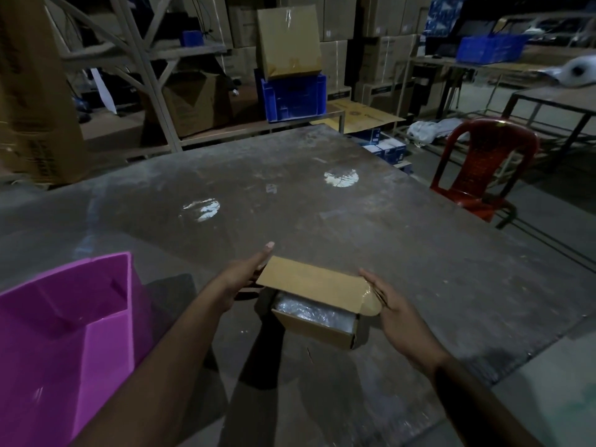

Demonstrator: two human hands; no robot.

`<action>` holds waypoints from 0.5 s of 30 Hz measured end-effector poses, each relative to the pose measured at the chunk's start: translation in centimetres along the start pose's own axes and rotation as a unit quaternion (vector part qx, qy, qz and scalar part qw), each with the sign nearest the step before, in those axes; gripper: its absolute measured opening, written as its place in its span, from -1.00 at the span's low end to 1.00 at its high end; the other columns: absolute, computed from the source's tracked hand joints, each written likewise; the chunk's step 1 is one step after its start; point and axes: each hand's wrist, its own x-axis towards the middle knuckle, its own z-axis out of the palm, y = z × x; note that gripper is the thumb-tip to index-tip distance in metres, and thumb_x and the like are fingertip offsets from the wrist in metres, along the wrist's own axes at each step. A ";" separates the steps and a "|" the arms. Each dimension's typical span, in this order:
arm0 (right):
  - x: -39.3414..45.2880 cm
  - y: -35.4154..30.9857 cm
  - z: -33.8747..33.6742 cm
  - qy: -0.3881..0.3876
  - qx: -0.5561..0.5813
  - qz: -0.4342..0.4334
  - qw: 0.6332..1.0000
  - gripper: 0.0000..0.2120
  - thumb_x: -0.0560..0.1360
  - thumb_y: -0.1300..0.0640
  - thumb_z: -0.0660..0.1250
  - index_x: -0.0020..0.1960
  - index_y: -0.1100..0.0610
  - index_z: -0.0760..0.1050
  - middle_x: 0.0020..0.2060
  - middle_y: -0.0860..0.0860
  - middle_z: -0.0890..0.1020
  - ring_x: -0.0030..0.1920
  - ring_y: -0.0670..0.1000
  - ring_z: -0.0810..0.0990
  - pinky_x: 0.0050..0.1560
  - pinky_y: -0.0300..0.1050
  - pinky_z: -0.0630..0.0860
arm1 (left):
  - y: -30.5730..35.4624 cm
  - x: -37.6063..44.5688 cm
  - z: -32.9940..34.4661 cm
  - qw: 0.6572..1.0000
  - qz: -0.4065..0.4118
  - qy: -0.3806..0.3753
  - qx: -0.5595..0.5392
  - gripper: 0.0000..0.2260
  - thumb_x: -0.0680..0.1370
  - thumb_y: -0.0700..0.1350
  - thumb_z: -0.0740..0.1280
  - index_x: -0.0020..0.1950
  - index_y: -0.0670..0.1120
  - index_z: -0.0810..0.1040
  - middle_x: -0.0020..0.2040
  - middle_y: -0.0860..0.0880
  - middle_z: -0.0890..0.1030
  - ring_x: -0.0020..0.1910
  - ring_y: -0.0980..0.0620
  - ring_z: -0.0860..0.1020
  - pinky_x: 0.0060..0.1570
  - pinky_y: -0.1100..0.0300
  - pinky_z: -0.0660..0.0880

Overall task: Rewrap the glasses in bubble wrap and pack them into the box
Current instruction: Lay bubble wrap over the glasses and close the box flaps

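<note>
A dim storeroom stacked with cartons surrounds a wide, scuffed worktop [322, 195], with a red plastic chair [480, 169] off its right edge. A pink bin [64, 317] sits at the near left corner. Near the front middle rests the small cardboard box [317, 327], bubble wrap [309, 309] showing inside under a half-lowered lid flap [306, 282]; the glasses themselves cannot be made out. Packing looks finished and closing is in hand; next the flap must be pressed down and tucked. The left hand [245, 272], fingers straight, touches the flap's left end. The right hand [383, 298], spread flat, presses its taped right end.
</note>
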 end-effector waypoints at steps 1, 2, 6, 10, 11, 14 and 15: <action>0.0 0.1 0.0 -0.001 0.010 0.002 1.000 -0.53 0.65 0.30 0.19 0.47 -0.09 0.42 0.28 -0.31 0.52 0.18 -0.47 0.48 0.16 -0.45 0.43 | 0.2 -0.1 0.2 1.000 0.004 -0.007 0.007 -0.52 0.49 0.34 0.36 -0.02 -0.07 0.71 -0.07 0.01 0.72 -0.04 0.04 0.64 0.09 0.11 0.57; 0.1 0.3 0.0 0.007 0.021 0.006 1.000 -0.55 0.66 0.29 0.18 0.44 -0.10 0.44 0.26 -0.33 0.54 0.19 -0.44 0.50 0.16 -0.42 0.45 | 0.4 -0.2 0.3 1.000 0.004 -0.010 0.012 -0.55 0.49 0.32 0.37 -0.05 -0.06 0.70 -0.09 0.01 0.71 -0.06 0.04 0.65 0.11 0.10 0.57; 1.2 0.2 0.1 0.035 0.076 0.027 0.996 -0.60 0.65 0.27 0.16 0.37 -0.07 0.52 0.23 -0.15 0.64 0.22 -0.15 0.61 0.24 -0.12 0.55 | 1.0 -0.1 0.2 1.000 -0.001 -0.014 0.024 -0.46 0.47 0.38 0.34 0.05 -0.08 0.71 -0.03 -0.10 0.74 -0.06 -0.01 0.68 0.03 0.12 0.60; 1.8 -0.6 0.1 0.027 0.137 0.043 0.989 -0.65 0.69 0.25 0.10 0.33 0.02 0.55 0.20 -0.01 0.67 0.21 -0.01 0.64 0.08 -0.15 0.61 | 1.7 0.0 0.1 0.999 0.001 -0.025 0.031 -0.31 0.52 0.40 0.25 0.15 -0.22 0.67 -0.09 -0.14 0.72 -0.19 0.01 0.64 -0.14 0.22 0.56; 1.8 -0.8 0.1 0.029 0.144 0.047 0.988 -0.67 0.70 0.23 0.10 0.31 0.02 0.56 0.18 -0.01 0.68 0.18 -0.01 0.65 0.05 -0.18 0.62 | 1.8 0.0 0.1 0.999 0.002 -0.031 0.038 -0.28 0.52 0.42 0.21 0.14 -0.23 0.67 -0.07 -0.15 0.73 -0.18 0.01 0.64 -0.12 0.21 0.55; 2.0 -1.4 0.0 0.042 0.156 0.063 0.985 -0.70 0.71 0.14 0.11 0.25 0.01 0.59 0.11 -0.04 0.71 0.10 -0.05 0.68 0.05 -0.13 0.63 | 2.5 -0.1 0.4 0.997 0.001 -0.049 0.063 -0.25 0.53 0.46 0.13 0.07 -0.21 0.68 0.03 -0.18 0.73 -0.17 0.02 0.63 -0.08 0.18 0.55; 2.1 -1.5 0.0 0.047 0.156 0.067 0.984 -0.69 0.72 0.13 0.09 0.24 0.01 0.60 0.11 -0.04 0.71 0.10 -0.06 0.69 0.08 -0.08 0.63 | 2.6 -0.1 0.4 0.996 0.000 -0.054 0.069 -0.26 0.53 0.46 0.11 0.04 -0.19 0.68 0.04 -0.19 0.72 -0.19 0.02 0.62 -0.08 0.18 0.54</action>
